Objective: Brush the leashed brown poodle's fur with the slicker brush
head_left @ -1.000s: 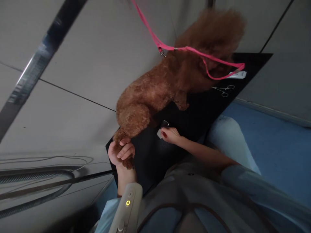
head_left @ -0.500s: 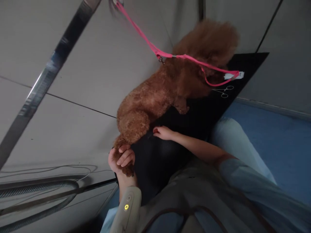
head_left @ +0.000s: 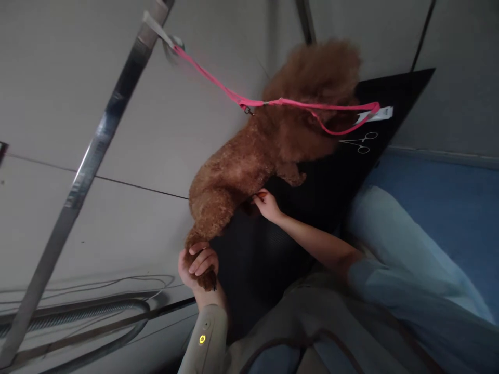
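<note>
A brown curly-haired dog (head_left: 237,161) lies stretched on a black table mat (head_left: 280,249), its fluffy head toward the upper right. At the lower left, my left hand (head_left: 200,262) is closed around the dog's hind leg, whose paw end (head_left: 207,280) sticks out below the fingers. My right hand (head_left: 267,203) is at the dog's belly, its fingers pinched together. A small reddish-brown bit shows at those fingertips; I cannot make out what it is. A pink leash (head_left: 210,78) with a loop crosses the dog's neck and head.
Scissors-like tool with ring handles (head_left: 362,143) lies on the mat near the dog's head, beside a white object (head_left: 384,113). A metal post (head_left: 105,124) rises at left. A ribbed hose (head_left: 78,317) runs lower left. A pale device (head_left: 205,332) with a lit yellow button overlaps my left forearm.
My right hand has moved up and slightly right, from beside the dog's thigh to its belly. My left hand keeps its hold on the hind leg. The whole view has shifted a little.
</note>
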`<control>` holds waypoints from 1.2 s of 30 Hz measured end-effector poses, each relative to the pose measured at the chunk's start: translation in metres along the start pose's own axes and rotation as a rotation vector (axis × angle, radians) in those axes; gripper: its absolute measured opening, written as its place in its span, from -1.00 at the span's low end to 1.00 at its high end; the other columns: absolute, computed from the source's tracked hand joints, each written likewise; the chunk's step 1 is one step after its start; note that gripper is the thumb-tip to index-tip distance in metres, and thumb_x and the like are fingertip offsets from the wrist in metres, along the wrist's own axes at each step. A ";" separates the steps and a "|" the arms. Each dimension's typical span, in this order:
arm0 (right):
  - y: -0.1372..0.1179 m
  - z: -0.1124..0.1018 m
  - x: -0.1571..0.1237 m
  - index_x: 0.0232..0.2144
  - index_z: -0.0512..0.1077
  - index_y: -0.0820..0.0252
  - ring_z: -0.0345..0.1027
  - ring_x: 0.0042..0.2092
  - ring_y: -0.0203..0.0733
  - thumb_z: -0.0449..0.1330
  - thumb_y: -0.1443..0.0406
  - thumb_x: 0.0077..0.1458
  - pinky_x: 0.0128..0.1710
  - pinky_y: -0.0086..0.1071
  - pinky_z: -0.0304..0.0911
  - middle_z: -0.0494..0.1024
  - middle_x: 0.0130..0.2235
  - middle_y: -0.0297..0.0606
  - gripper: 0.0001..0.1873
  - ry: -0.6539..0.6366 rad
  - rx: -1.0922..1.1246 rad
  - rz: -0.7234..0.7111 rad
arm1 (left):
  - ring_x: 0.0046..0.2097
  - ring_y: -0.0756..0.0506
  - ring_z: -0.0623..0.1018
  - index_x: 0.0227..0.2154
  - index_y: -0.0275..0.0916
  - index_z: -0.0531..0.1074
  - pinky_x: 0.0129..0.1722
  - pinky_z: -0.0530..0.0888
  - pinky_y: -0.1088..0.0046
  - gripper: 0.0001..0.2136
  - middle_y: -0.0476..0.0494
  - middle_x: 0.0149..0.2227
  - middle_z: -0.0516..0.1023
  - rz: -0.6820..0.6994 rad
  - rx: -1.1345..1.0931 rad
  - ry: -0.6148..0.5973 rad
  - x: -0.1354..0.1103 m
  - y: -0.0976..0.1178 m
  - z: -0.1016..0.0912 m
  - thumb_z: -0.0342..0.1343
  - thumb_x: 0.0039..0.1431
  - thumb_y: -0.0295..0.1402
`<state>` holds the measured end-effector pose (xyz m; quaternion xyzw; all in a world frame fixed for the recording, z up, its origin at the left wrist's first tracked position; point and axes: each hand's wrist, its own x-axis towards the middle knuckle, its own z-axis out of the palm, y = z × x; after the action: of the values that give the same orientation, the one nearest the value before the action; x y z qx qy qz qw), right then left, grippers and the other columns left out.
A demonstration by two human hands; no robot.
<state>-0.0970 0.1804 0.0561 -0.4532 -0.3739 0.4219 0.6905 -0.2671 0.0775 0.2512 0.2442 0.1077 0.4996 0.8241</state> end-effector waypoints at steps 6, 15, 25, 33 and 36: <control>-0.004 0.002 -0.007 -0.44 0.29 0.10 0.41 -0.48 -0.21 0.22 0.15 0.07 -0.37 -0.35 0.27 0.45 -0.57 -0.40 -0.79 -0.065 0.120 0.117 | -0.54 0.22 0.47 -0.35 -0.25 0.18 -0.59 0.38 0.90 -0.91 -0.01 -0.30 0.51 -0.003 0.007 0.030 0.001 -0.001 0.011 0.02 0.19 -0.43; -0.078 0.009 -0.049 -0.40 0.29 0.12 0.34 -0.58 -0.28 0.22 0.01 0.05 -0.45 -0.40 0.23 0.42 -0.64 -0.45 -0.66 -0.355 0.794 0.171 | -0.50 0.22 0.47 -0.34 -0.24 0.13 -0.53 0.40 0.89 -0.91 0.01 -0.30 0.48 -0.060 0.012 0.045 -0.001 -0.008 0.039 -0.05 0.22 -0.49; -0.119 -0.003 -0.054 -0.39 0.32 0.10 0.47 -0.38 -0.18 0.12 0.10 0.13 -0.21 -0.25 0.31 0.50 -0.53 -0.39 -0.79 -0.190 1.083 0.320 | -0.50 0.23 0.46 -0.30 -0.22 0.07 -0.53 0.37 0.92 -0.80 0.05 -0.35 0.39 -0.018 0.113 0.078 -0.005 -0.014 0.073 -0.08 0.18 -0.65; -0.125 -0.011 -0.051 -0.41 0.32 0.10 0.50 -0.34 -0.16 0.08 0.09 0.18 -0.18 -0.25 0.30 0.53 -0.51 -0.35 -0.76 -0.088 1.109 0.328 | -0.51 0.21 0.44 -0.36 -0.21 0.04 -0.51 0.41 0.87 -0.74 0.06 -0.42 0.34 -0.019 0.154 0.070 0.000 -0.016 0.086 -0.12 0.13 -0.72; -0.131 -0.010 -0.048 -0.40 0.32 0.11 0.50 -0.36 -0.21 0.02 0.18 0.24 -0.18 -0.28 0.30 0.54 -0.52 -0.36 -0.79 -0.103 1.185 0.404 | -0.50 0.20 0.45 -0.36 -0.21 0.04 -0.51 0.41 0.86 -0.73 0.07 -0.43 0.34 -0.005 0.189 0.054 -0.003 -0.018 0.091 -0.13 0.12 -0.74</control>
<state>-0.0734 0.1023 0.1693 -0.0341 -0.0164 0.7009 0.7122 -0.2167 0.0408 0.3201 0.3070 0.1771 0.4913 0.7956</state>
